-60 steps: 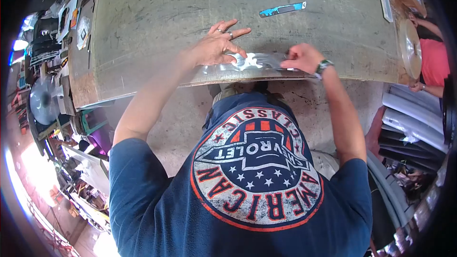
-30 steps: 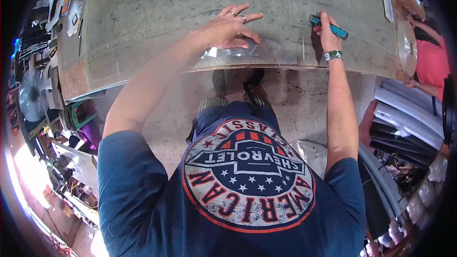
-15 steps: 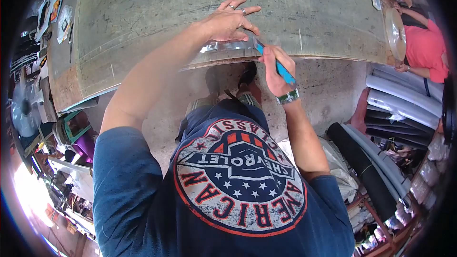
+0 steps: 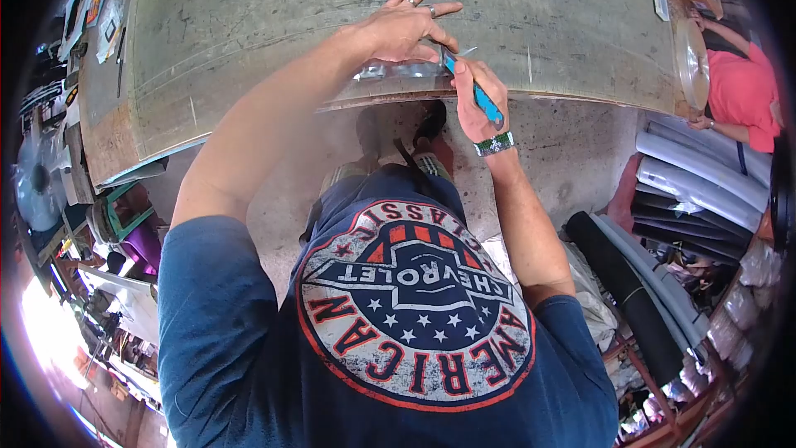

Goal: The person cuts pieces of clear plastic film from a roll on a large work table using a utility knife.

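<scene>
Near the front edge of the worn grey-green table (image 4: 290, 0), my right hand (image 4: 479, 99) is wrapped round a blue cutter-like tool (image 4: 487, 105), its tip pointing up and left. My left hand (image 4: 406, 31), with rings on two fingers, has its fingers spread over the table; its thumb and index finger are close to the tool's tip. Beneath that hand a shiny clear strip (image 4: 402, 70) lies along the edge. A small thin piece shows just right of the tool's tip. Whether my left fingers pinch the strip cannot be made out.
At the far right a person in a red shirt (image 4: 738, 87) stands by a round clear roll (image 4: 690, 62). Rolls of grey and black material (image 4: 626, 294) lie at the lower right. A plastic bag (image 4: 110, 29) and tools are at the table's left end.
The tool and my right hand have shifted slightly left and up. My left hand has moved up a little, and a thin piece now sticks out beside the tool's tip.
</scene>
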Demonstrator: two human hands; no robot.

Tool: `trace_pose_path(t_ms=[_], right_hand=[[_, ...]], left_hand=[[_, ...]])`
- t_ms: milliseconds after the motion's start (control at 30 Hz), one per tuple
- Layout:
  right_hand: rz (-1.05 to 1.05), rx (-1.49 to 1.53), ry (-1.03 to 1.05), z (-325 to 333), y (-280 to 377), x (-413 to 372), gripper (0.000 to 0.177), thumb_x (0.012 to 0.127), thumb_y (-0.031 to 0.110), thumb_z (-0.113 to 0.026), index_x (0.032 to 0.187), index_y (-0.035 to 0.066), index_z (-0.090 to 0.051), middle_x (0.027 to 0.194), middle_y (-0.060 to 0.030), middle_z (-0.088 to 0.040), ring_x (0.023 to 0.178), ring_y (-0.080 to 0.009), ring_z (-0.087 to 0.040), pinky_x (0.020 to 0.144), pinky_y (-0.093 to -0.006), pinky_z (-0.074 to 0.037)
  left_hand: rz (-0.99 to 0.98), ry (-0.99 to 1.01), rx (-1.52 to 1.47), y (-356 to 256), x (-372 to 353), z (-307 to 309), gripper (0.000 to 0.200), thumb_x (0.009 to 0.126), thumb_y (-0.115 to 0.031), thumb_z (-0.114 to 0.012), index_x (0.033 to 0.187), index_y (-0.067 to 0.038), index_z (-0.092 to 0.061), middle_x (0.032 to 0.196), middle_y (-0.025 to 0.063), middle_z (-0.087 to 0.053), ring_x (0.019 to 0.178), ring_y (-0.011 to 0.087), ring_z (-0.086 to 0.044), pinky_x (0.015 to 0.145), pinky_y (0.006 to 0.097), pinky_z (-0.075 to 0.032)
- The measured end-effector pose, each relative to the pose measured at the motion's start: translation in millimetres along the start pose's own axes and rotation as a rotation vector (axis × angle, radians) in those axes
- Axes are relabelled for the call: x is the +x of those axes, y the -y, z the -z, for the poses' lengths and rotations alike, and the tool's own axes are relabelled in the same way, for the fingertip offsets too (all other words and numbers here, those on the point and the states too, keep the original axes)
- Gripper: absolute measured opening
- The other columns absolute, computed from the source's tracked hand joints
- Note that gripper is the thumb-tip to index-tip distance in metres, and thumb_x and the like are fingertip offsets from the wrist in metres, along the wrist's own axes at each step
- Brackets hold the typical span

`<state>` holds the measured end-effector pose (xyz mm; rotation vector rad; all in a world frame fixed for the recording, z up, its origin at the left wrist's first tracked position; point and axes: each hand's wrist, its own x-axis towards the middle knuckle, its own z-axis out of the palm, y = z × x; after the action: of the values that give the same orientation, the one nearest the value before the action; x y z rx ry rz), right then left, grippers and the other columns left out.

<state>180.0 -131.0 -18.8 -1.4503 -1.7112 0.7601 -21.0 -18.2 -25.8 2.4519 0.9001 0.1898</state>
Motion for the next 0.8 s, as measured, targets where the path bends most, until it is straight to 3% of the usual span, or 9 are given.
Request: trace_pose_path(t_ms=[233,333,433,633,733,800], right_hand=[[-0.002,0.004,-0.017,-2.9,-1.1,1.7,0.021,0.103,0.012,-0.06,0.106,-0.005,-0.07,0.098,-0.0232,-0.07,0.088,-0.0409,-0.069,0.078,-0.0427,-0.054],[0.061,-0.03,-0.027,-4.6,-6.3,3.2,0.028,0.106,0.02,-0.057,0.107,-0.004,-0.071,0.091,-0.0195,-0.07,0.075,-0.03,-0.071,0.069,-0.0386,-0.054],[0.097,-0.071,-0.04,-2.7,6.1,8.2,0.018,0.102,0.011,-0.061,0.105,-0.005,-0.07,0.098,-0.0224,-0.071,0.088,-0.0411,-0.069,0.078,-0.0435,-0.054],[0.058,-0.126,0.002,-5.6,7.4,15.5,0.017,0.098,0.011,-0.064,0.102,-0.005,-0.069,0.096,-0.0242,-0.069,0.09,-0.0446,-0.068,0.077,-0.0463,-0.054],[0.095,-0.144,0.048,3.7,10.4,-1.9,0.018,0.099,0.011,-0.063,0.103,-0.005,-0.07,0.094,-0.0232,-0.07,0.086,-0.0409,-0.069,0.075,-0.0415,-0.054],[-0.008,-0.191,0.153,16.8,29.2,-21.5,0.02,0.099,0.013,-0.062,0.104,-0.005,-0.07,0.097,-0.0244,-0.07,0.091,-0.0403,-0.07,0.081,-0.0417,-0.054]], left_hand=[[0.01,0.004,-0.002,-1.8,-0.1,1.1,0.043,0.084,-0.028,-0.08,0.126,-0.036,-0.075,0.17,-0.004,-0.031,0.158,0.037,-0.017,0.129,0.057,-0.016],[0.016,0.0,-0.003,-1.9,0.0,0.2,0.043,0.083,-0.029,-0.08,0.125,-0.037,-0.075,0.169,-0.0045,-0.032,0.158,0.0364,-0.018,0.129,0.0566,-0.015],[0.02,0.002,-0.004,-1.9,0.2,1.2,0.043,0.082,-0.03,-0.081,0.125,-0.037,-0.075,0.169,-0.005,-0.032,0.158,0.036,-0.018,0.129,0.0567,-0.016],[0.027,-0.006,-0.003,1.6,2.0,-1.6,0.043,0.082,-0.033,-0.082,0.124,-0.038,-0.076,0.169,-0.0051,-0.032,0.158,0.0358,-0.017,0.129,0.0569,-0.016],[0.035,0.022,0.008,-1.0,2.1,1.6,0.042,0.083,-0.032,-0.081,0.124,-0.038,-0.075,0.17,-0.0043,-0.031,0.158,0.0355,-0.017,0.129,0.0566,-0.015],[0.045,0.042,0.015,-4.6,0.4,4.8,0.041,0.084,-0.03,-0.08,0.124,-0.038,-0.075,0.17,-0.0036,-0.03,0.158,0.0352,-0.017,0.129,0.0567,-0.015]])
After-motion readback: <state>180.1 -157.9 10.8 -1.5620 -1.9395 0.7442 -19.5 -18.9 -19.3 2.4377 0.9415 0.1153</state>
